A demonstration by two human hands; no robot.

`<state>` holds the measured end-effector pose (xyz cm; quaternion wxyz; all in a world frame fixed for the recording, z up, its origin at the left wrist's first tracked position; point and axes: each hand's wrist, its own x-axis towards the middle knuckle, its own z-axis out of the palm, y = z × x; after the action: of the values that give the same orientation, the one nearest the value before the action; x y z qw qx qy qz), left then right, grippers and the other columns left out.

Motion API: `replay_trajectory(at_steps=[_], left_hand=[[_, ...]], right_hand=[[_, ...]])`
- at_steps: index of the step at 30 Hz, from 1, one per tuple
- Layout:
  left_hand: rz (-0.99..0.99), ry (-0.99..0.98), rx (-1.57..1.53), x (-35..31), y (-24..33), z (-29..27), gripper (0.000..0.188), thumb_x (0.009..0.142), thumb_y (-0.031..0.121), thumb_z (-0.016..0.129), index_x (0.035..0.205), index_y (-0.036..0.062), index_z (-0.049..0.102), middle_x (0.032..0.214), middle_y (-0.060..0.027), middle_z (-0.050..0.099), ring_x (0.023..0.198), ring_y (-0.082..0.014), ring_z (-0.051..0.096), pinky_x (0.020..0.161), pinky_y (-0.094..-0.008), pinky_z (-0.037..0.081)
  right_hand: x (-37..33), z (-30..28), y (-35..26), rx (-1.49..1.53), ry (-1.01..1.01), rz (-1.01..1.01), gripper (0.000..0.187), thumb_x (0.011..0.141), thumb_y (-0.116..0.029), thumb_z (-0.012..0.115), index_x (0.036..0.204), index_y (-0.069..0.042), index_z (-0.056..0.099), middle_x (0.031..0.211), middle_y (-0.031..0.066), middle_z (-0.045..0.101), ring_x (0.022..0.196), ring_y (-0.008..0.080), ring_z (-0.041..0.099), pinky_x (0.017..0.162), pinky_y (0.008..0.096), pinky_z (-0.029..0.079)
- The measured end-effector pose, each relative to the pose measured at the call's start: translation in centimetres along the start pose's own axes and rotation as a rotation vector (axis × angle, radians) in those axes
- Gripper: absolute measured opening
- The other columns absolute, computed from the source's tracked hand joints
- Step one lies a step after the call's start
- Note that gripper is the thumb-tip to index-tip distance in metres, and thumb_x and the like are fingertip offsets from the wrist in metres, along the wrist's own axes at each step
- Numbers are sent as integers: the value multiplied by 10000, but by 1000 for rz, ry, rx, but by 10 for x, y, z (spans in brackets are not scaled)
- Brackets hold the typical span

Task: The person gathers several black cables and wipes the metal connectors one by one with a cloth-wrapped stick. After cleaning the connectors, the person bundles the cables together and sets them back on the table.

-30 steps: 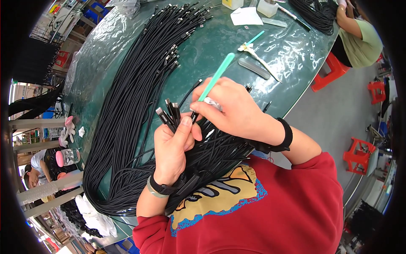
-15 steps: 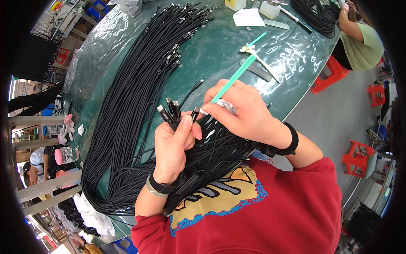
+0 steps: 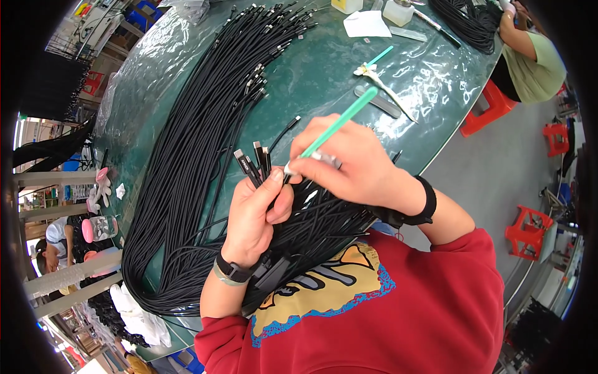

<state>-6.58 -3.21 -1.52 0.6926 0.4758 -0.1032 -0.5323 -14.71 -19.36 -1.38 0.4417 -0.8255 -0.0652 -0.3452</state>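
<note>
My left hand (image 3: 256,209) is closed around several black cables, whose connector ends (image 3: 250,165) stick up above the thumb. In my right hand (image 3: 349,159) is a green stick (image 3: 339,121), slanting up to the right, with a white cloth-like wad (image 3: 328,159) at its lower end. The white wad touches or nearly touches one connector by my left thumb; the fingers hide the exact contact. Under both hands lie more loose black cables (image 3: 317,212). A large bundle of black cables (image 3: 187,137) curves over the table on the left.
On the green table (image 3: 299,81) lie a second green stick (image 3: 380,56) with a white wrapped end, a grey flat strip (image 3: 378,103), white paper (image 3: 367,23) and a small bottle (image 3: 398,12). A co-worker (image 3: 529,62) sits at the far right near a red stool (image 3: 489,109).
My right hand has moved left and slightly down, bringing the wad onto or against the connector near my left thumb. The green stick has moved along with it.
</note>
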Motion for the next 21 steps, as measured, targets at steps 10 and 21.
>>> replay_trajectory(at_steps=[10,21], left_hand=[[23,75,-9,2,1,2,242,874,187,467,956,-29,536,639,-39,510,447,-29,293,411,-168,223],[-25,-54,-75,1,2,-4,284,866,146,462,1066,-52,500,678,-67,545,464,-30,305,417,-169,235]], right_hand=[[-1,-1,3,-4,42,160,81,710,-53,619,773,-38,570,698,74,559,631,235,552,545,297,422],[0,2,-2,-44,23,162,86,722,-57,616,783,-23,566,705,80,558,636,209,565,541,281,423]])
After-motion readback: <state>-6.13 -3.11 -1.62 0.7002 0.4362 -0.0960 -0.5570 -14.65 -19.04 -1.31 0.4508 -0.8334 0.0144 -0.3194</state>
